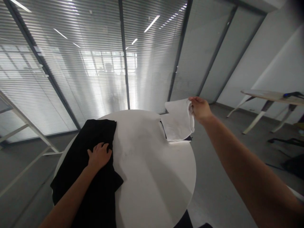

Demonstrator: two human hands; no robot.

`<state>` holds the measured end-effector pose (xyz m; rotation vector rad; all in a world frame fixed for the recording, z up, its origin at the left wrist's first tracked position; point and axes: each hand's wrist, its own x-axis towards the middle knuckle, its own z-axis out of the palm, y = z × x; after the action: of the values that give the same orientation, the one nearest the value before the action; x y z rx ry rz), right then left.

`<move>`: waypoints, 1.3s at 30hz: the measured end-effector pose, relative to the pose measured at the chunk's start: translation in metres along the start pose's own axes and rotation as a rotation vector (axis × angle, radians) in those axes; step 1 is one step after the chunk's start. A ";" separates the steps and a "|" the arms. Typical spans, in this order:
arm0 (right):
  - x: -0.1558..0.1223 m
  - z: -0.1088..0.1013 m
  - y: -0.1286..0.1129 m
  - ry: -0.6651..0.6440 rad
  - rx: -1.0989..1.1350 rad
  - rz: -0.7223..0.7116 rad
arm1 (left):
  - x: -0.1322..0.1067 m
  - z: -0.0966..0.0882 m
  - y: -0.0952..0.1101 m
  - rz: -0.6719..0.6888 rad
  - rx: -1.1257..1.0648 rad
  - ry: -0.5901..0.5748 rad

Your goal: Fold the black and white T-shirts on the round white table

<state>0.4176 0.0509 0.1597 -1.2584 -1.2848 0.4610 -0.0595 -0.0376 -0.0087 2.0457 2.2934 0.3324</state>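
Observation:
A round white table [147, 171] stands in front of me. A black garment [95, 177] lies spread over its left part. My left hand [99, 155] rests on the black cloth, fingers curled into the fabric near its right edge. A white garment [179, 122] hangs folded at the table's far right edge, with a dark strip showing under it. My right hand [200, 109] is closed on its upper right corner, lifting it above the table.
Glass walls with blinds stand behind the table. A white frame [26, 129] slants at the left. A desk [273, 96] with white legs stands at the right, dark objects lying on the grey floor near it.

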 end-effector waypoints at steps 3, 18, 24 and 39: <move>-0.013 0.016 -0.039 -0.031 0.187 0.019 | -0.002 -0.017 0.042 0.204 -0.256 0.049; -0.084 0.096 -0.089 -0.373 0.348 0.030 | -0.009 -0.094 0.124 0.501 -0.916 0.107; -0.090 0.083 -0.095 -0.553 0.103 -0.147 | 0.009 -0.115 0.090 0.340 -0.880 0.224; -0.114 0.071 -0.027 -0.956 -0.615 -0.264 | 0.004 -0.108 0.085 0.165 -0.553 0.080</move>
<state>0.3100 -0.0229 0.1182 -1.3698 -2.5114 0.5123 0.0032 -0.0383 0.1130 1.9439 1.7890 0.9484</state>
